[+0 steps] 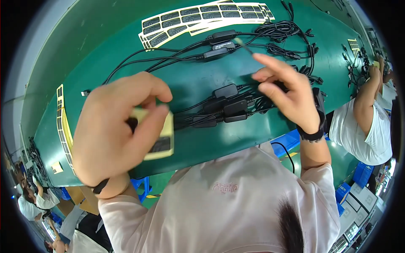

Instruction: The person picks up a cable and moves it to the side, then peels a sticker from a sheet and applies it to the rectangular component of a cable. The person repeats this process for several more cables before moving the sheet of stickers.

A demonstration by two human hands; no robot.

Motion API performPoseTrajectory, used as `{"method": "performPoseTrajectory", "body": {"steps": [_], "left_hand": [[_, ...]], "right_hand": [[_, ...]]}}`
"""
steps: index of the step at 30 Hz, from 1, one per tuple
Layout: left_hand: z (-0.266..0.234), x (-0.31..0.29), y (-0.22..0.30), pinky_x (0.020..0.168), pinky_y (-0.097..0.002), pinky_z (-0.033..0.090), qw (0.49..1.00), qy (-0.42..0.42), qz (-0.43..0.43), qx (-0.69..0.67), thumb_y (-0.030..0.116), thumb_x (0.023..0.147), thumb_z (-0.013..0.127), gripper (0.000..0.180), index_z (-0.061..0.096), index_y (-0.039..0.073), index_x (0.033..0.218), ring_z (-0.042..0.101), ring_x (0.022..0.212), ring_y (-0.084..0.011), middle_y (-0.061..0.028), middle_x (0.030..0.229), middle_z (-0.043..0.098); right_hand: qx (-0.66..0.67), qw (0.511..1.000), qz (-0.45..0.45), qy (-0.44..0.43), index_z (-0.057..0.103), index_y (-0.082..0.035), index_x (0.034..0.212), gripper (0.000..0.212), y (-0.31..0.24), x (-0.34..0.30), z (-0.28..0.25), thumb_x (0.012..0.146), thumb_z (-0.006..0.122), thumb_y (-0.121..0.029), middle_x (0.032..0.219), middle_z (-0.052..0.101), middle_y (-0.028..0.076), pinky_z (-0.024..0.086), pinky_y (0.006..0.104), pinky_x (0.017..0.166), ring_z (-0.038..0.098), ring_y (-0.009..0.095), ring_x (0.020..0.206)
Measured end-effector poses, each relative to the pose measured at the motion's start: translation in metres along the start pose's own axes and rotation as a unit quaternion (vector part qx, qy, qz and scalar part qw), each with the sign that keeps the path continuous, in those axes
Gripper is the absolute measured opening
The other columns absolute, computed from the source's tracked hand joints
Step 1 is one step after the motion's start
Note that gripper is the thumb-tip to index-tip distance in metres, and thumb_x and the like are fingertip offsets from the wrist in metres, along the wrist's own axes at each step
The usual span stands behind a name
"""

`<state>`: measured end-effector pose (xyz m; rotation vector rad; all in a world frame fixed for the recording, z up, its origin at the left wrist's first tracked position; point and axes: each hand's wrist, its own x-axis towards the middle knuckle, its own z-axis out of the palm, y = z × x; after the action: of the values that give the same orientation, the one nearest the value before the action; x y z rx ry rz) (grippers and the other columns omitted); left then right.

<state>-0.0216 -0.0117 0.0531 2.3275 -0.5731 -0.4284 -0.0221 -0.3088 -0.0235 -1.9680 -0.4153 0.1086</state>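
Observation:
My left hand is closed, thumb against fingers, on a pale yellow label sheet bearing a dark label. Most of this sheet is hidden behind the hand. My right hand is raised over the cables, index finger stretched out and thumb apart from it. A thin, blurred dark strip with a pale end shows at the index fingertip; whether it clings there I cannot tell. Between the hands lie several black cables with black boxes. Farther back are more boxed cables, one box with pale print on top.
Sheets of dark labels lie at the back of the green table. Another label strip runs along the left side. Coiled black cables sit at the back right. A co-worker is at the right; others work far left.

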Motion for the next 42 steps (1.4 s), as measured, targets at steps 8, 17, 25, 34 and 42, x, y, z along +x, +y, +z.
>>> {"method": "performPoseTrajectory", "body": {"steps": [8, 17, 25, 34, 42], "left_hand": [[0.053, 0.009, -0.026, 0.067, -0.0298, 0.046, 0.994, -0.094, 0.056, -0.026, 0.001, 0.075, 0.060, 0.033, 0.056, 0.003, 0.108, 0.057, 0.082, -0.0279, -0.0126, 0.094, 0.054], [0.074, 0.028, -0.004, 0.067, -0.0324, 0.048, 0.992, 0.085, 0.064, -0.071, 0.009, 0.077, 0.067, 0.037, 0.057, 0.004, 0.112, 0.060, 0.080, -0.0277, -0.0146, 0.096, 0.059], [0.105, 0.035, -0.020, 0.062, -0.0341, 0.050, 0.990, 0.134, 0.039, -0.031, 0.012, 0.070, 0.074, 0.029, 0.065, 0.003, 0.096, 0.062, 0.069, -0.0278, -0.0108, 0.081, 0.063], [0.120, 0.040, -0.026, 0.053, -0.0364, 0.047, 0.977, 0.198, 0.084, 0.001, 0.008, 0.064, 0.073, 0.031, 0.062, 0.005, 0.093, 0.058, 0.060, -0.0275, -0.0086, 0.075, 0.057], [0.117, 0.039, -0.028, 0.056, -0.0309, 0.050, 0.983, 0.171, 0.042, -0.048, 0.009, 0.066, 0.074, 0.030, 0.066, 0.001, 0.094, 0.062, 0.066, -0.0241, -0.0100, 0.076, 0.061]], "right_hand": [[-0.160, 0.957, -0.177, -0.167, 0.051, -0.001, 0.126, 0.054, 0.007, 0.003, 0.017, 0.076, 0.070, -0.007, 0.098, 0.062, 0.015, 0.047, 0.0362, 0.080, 0.057, 0.030, 0.089], [-0.190, 0.883, -0.427, -0.052, 0.054, 0.002, 0.105, 0.040, -0.005, 0.022, 0.016, 0.068, 0.069, 0.003, 0.096, 0.060, 0.015, 0.049, 0.0379, 0.074, 0.057, 0.033, 0.090], [0.038, 0.973, -0.212, 0.086, 0.059, 0.003, 0.092, 0.016, -0.002, 0.010, 0.027, 0.077, 0.065, 0.005, 0.093, 0.061, 0.012, 0.048, 0.0307, 0.062, 0.059, 0.023, 0.079], [0.247, 0.938, 0.229, 0.078, 0.061, 0.002, 0.087, 0.006, -0.016, -0.007, 0.042, 0.082, 0.065, 0.001, 0.074, 0.063, 0.008, 0.039, 0.0177, 0.044, 0.055, 0.008, 0.053], [0.233, 0.939, 0.231, 0.099, 0.066, 0.000, 0.089, 0.011, -0.007, 0.000, 0.056, 0.080, 0.072, -0.005, 0.073, 0.066, 0.003, 0.043, 0.0155, 0.047, 0.056, 0.003, 0.056]]}}
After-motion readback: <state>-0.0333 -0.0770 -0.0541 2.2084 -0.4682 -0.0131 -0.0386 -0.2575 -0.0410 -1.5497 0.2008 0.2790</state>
